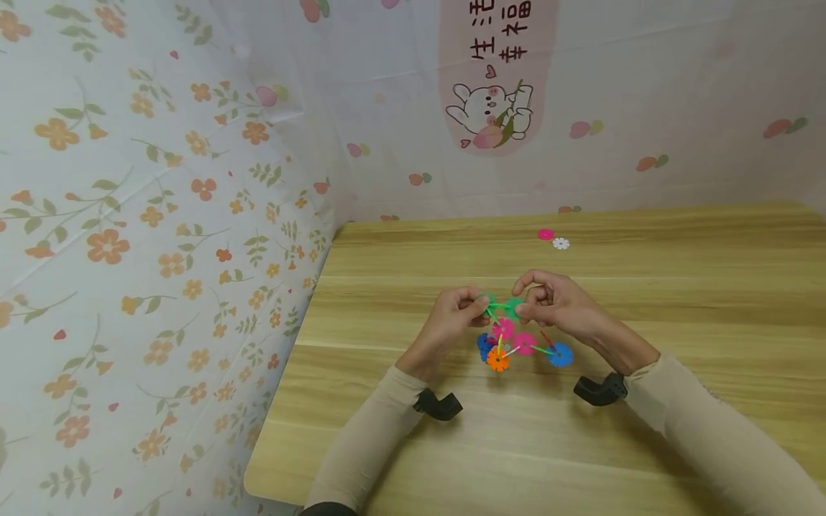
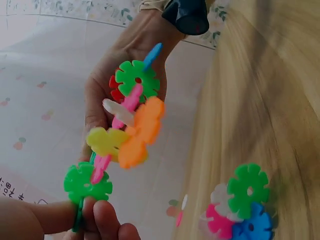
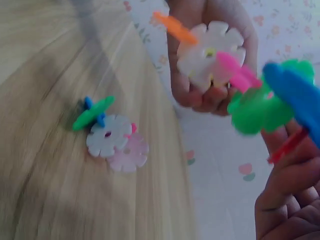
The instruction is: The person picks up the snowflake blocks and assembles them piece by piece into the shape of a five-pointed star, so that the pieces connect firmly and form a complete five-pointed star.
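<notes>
Pinching snowflake-disc cluster (image 1: 510, 337), left hand (image 1: 452, 322), right hand (image 1: 558, 304)

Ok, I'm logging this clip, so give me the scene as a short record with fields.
Surface: wooden table
Left hand: pinches a green disc of the toy
Right hand: pinches the neighbouring green disc
Held thing: snowflake-disc toy, many colours, discs interlocked
Loose pieces: pink disc and white disc, farther back
Backdrop: floral curtain
</notes>
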The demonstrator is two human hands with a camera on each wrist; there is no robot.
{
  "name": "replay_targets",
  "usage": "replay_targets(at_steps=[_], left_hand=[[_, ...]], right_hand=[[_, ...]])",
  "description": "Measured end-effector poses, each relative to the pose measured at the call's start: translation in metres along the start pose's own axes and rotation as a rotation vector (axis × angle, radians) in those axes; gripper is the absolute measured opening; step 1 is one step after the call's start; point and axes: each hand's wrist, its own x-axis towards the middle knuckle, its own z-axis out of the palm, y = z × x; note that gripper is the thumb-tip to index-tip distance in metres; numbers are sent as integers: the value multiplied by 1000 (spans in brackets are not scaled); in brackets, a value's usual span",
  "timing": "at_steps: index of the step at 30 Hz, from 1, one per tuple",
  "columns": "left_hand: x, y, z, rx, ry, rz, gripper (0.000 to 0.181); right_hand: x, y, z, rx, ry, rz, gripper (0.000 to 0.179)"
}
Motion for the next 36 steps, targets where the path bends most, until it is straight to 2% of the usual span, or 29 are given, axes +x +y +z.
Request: replay_targets(at_steps=[4, 10, 15, 20, 24, 29, 33, 36], left_hand=[[-1, 1, -7, 42, -48, -2, 18], [-3, 9, -14, 228, -162, 26, 25], [-5, 12, -15, 262, -256, 35, 26], [-6, 10, -17, 236, -251, 31, 24], [-6, 7, -24, 220, -247, 29, 24], [-10, 4, -46, 220, -270, 26, 24], [-16, 3, -66, 229, -267, 26, 23], [-19, 0, -75, 228, -278, 42, 22]], right_hand=[[1, 0, 0, -28, -5, 19, 26], [4, 4, 3, 0, -30, 18, 25], [9, 2, 9, -43, -33, 1, 23], [11, 1, 13, -48, -22, 13, 24], [11, 4, 14, -40, 62, 78, 32], [10, 18, 12, -43, 170, 169, 37], [10, 33, 13, -56, 185, 219, 39], [11, 43, 16, -78, 182, 247, 40]])
